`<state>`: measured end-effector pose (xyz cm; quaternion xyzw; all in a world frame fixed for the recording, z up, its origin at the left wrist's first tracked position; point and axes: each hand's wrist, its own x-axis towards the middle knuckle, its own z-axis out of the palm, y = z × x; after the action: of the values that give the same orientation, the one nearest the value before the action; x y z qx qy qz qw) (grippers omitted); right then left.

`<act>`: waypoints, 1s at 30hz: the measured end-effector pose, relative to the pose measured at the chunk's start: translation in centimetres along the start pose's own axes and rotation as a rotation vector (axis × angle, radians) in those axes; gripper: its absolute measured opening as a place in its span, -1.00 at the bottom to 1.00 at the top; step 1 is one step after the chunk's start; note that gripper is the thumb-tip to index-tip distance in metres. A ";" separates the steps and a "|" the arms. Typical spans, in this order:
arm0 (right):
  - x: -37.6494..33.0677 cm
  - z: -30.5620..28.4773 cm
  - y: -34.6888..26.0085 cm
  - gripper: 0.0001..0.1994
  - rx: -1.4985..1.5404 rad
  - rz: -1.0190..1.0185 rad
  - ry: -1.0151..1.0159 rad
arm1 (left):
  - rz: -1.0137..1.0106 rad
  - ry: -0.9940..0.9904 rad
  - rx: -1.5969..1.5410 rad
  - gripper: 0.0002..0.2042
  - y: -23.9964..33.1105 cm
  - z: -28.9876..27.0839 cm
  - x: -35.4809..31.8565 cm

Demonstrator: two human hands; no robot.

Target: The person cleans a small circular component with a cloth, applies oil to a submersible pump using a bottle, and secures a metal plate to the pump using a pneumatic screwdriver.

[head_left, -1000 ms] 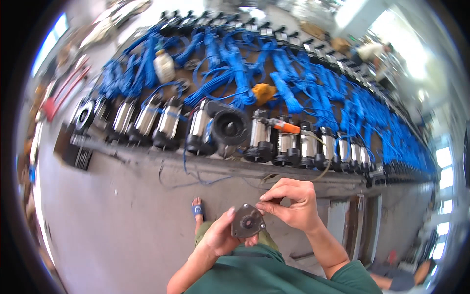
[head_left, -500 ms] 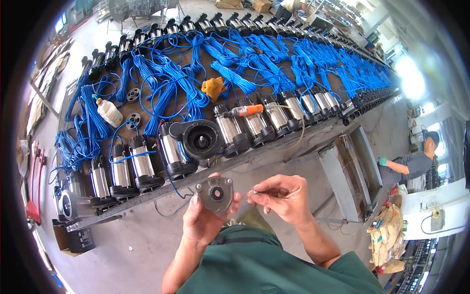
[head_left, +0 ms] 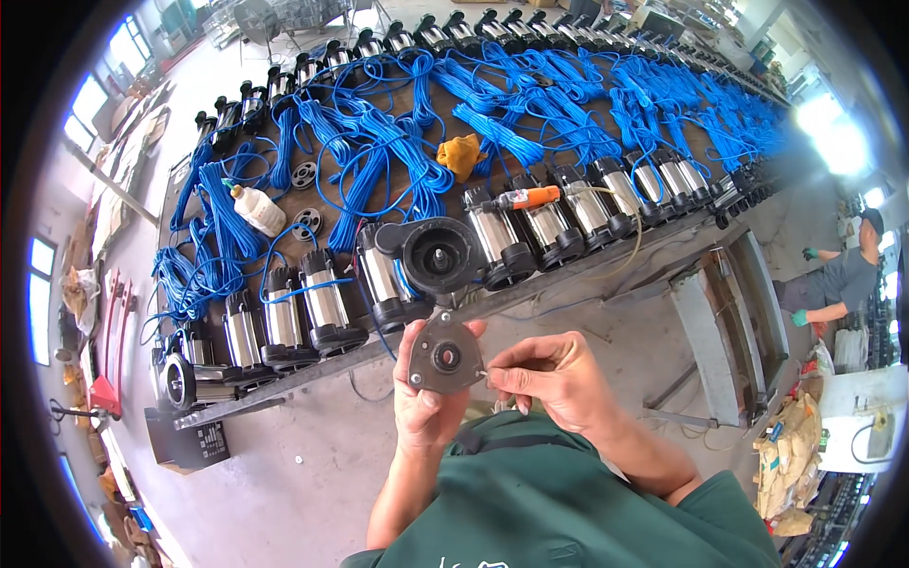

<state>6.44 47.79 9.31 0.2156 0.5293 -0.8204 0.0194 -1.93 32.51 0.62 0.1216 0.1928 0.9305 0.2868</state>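
My left hand grips a dark, roughly triangular pump cover plate, which has a round hole in its middle. Two bolt heads show at its top and lower-left corners. Between the thumb and fingers of my right hand is a small screw, held at the plate's right corner; whether its tip sits in a hole there, I cannot tell. Just beyond the plate, a pump with an open round black housing rests at the table's near edge, a shaft end visible in its centre.
Silver-and-black pumps line both long sides of the table, with bundled blue cables between them. An orange power screwdriver, a yellow cloth and a white bottle lie among them. A metal frame stands right; beyond it is another person.
My right hand has brought the screw over to the plate's corner; they were apart before. The plate has turned in my left hand. The whole view has shifted, so the table appears farther right.
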 end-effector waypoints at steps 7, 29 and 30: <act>0.2 -1.8 0.0 -0.85 -0.077 0.046 -0.014 | 0.035 -0.077 0.130 -0.17 -1.4 -0.4 0.0; -5.3 -34.9 17.5 -0.69 -1.394 0.030 0.941 | -0.250 0.079 -0.139 -0.17 -1.8 -2.0 -0.1; -4.6 -30.8 13.3 -0.71 -1.368 0.169 1.005 | -0.264 0.092 -0.140 -0.17 -1.5 -2.5 -0.5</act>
<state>24.28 68.07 -11.06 0.5337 0.8362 -0.1229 -0.0306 -1.66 32.68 -2.28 0.0324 0.1549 0.9004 0.4053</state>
